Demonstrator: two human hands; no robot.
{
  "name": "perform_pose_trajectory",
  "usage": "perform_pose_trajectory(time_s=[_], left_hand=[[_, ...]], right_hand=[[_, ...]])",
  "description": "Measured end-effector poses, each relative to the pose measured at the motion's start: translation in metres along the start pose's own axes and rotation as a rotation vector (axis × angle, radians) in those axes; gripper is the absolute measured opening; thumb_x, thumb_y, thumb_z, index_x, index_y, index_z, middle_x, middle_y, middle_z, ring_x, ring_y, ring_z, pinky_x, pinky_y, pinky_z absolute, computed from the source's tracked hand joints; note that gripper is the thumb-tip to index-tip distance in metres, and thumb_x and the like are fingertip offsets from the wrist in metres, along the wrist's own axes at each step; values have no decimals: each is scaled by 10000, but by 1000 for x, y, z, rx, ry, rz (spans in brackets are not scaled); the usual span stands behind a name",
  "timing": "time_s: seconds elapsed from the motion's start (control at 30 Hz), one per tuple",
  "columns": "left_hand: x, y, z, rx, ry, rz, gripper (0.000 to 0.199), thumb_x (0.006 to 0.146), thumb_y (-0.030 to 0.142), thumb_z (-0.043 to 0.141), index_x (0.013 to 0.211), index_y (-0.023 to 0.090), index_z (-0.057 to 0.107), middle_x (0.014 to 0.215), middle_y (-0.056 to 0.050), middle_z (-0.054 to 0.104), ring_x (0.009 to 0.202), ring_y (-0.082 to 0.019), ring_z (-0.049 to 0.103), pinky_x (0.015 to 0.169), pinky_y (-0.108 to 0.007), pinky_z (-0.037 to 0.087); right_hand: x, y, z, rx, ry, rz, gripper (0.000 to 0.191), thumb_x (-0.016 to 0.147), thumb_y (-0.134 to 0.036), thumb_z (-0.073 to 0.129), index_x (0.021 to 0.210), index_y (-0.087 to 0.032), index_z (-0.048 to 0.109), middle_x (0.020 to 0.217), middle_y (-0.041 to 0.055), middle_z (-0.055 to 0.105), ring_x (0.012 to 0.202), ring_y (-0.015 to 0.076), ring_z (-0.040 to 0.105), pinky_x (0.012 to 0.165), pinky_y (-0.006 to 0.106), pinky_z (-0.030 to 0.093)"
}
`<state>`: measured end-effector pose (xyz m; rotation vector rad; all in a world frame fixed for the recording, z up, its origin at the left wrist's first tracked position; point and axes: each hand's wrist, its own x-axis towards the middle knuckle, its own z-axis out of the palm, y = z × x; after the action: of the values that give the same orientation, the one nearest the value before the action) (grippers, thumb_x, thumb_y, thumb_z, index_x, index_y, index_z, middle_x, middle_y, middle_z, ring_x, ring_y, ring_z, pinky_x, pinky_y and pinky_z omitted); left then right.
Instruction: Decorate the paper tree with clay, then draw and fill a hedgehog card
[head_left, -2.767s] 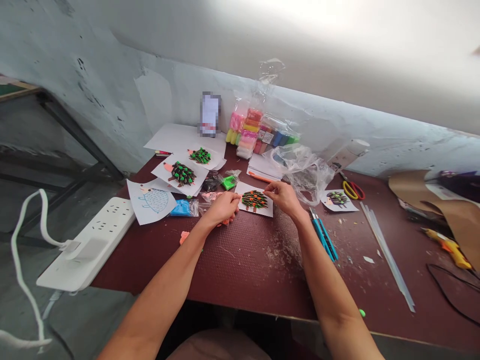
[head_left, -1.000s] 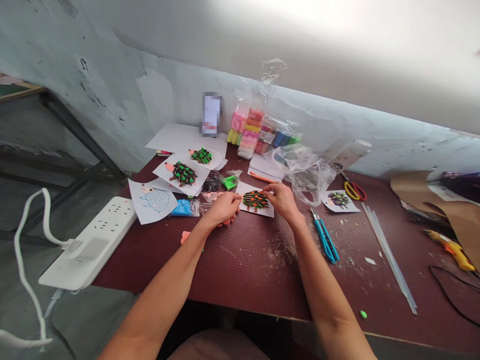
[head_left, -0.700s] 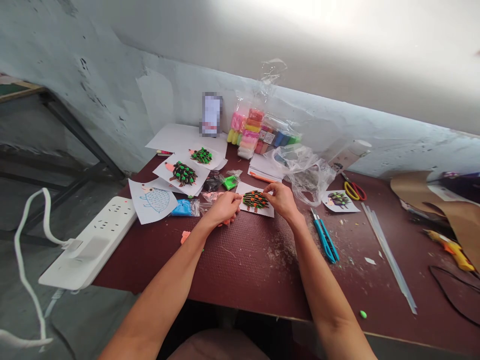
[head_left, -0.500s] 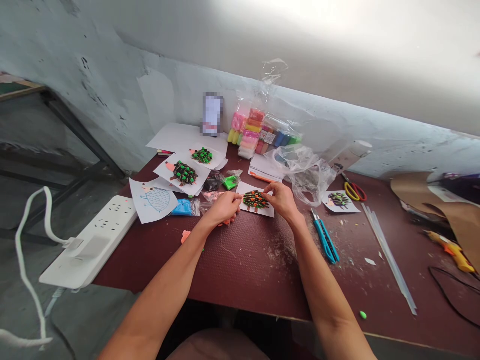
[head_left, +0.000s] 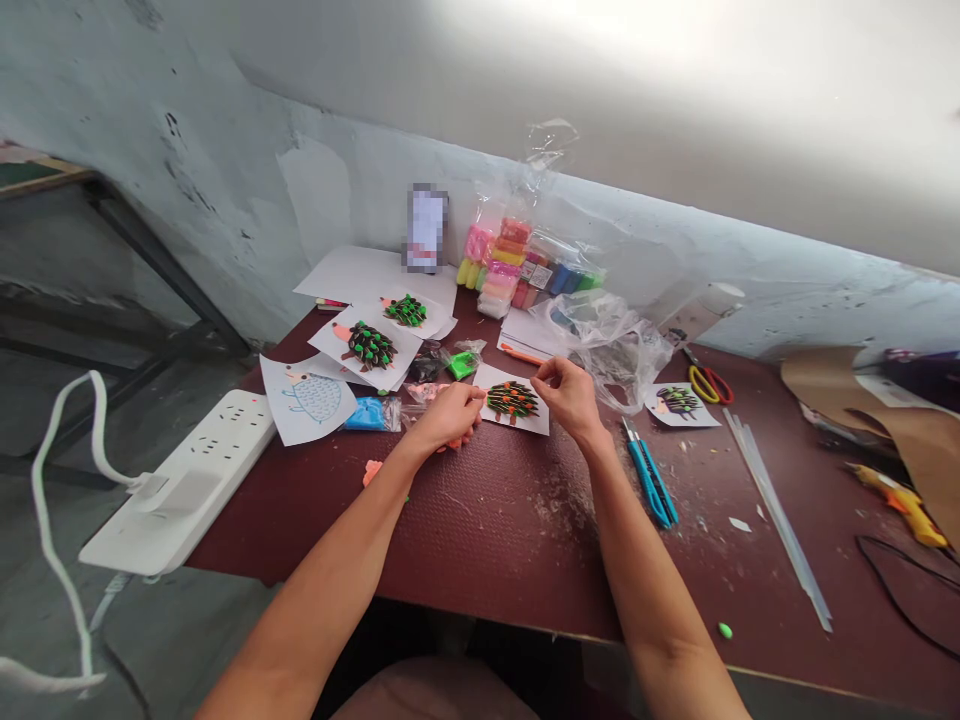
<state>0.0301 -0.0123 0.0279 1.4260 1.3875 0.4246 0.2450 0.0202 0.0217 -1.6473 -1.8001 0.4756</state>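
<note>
A card with a hedgehog (head_left: 512,401), built of dark spines with green and orange bits of modelling clay, lies between my hands. My left hand (head_left: 450,414) is closed at the card's left edge, with orange clay (head_left: 451,446) showing under its curled fingers. Just off the card's right side, my right hand (head_left: 568,400) is closed in a pinch; anything between its fingertips is too small to make out. Behind my left hand are an opened green clay packet (head_left: 463,364) and a black clay packet (head_left: 427,362). Another orange clay lump (head_left: 371,472) rests left of my left forearm.
Finished hedgehog cards (head_left: 367,345) and a blue drawing (head_left: 309,396) lie left, near a power strip (head_left: 187,480). Bagged clay (head_left: 502,265) stands at the wall beside a phone (head_left: 426,230). A blue cutter (head_left: 651,475), scissors (head_left: 709,382), glue sticks (head_left: 780,525) and glue gun (head_left: 904,505) lie right.
My right hand has lifted slightly off the hedgehog and moved a little to the right, uncovering its right end. My left hand stays at the card's left edge.
</note>
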Motion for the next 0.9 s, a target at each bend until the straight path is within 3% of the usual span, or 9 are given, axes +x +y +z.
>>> perform_pose_trajectory(time_s=[0.1,0.33,0.53,0.77,0.9], left_hand=[[-1,2,-1,3,-4,-20,306,1017,204,420,1139,93,679,608,22,572,378,-62,466,357,-152,358],[5,-6,3,-30,30,15,344,1015,202,425,1273,109,634,788,-27,663,421,-59,515,370,-161,379],[9,-10,4,-42,51,8,314,1020,177,389,1262,106,577,878,-60,694,437,-52,532,379,-148,403],[9,-9,2,-51,50,8,217,1004,148,410,1164,130,555,818,-24,664,427,-42,513,388,-134,405],[6,-5,-1,-146,71,11,192,1000,140,438,1135,121,573,791,-6,633,438,-52,529,407,-169,440]], right_hand=[[-3,2,0,59,22,12,202,771,-331,582,859,-184,690,761,39,698,641,159,544,643,279,412],[-16,4,1,106,102,65,360,850,-521,537,695,-200,587,643,14,610,600,140,480,595,276,351],[-18,3,1,177,125,60,270,783,-457,632,715,-197,618,661,11,628,594,137,486,594,269,384],[-19,11,5,170,114,126,338,792,-386,590,934,-153,790,806,74,750,622,164,544,621,294,435],[-18,8,6,185,111,104,280,782,-388,629,878,-167,772,827,74,758,626,160,557,630,289,436]])
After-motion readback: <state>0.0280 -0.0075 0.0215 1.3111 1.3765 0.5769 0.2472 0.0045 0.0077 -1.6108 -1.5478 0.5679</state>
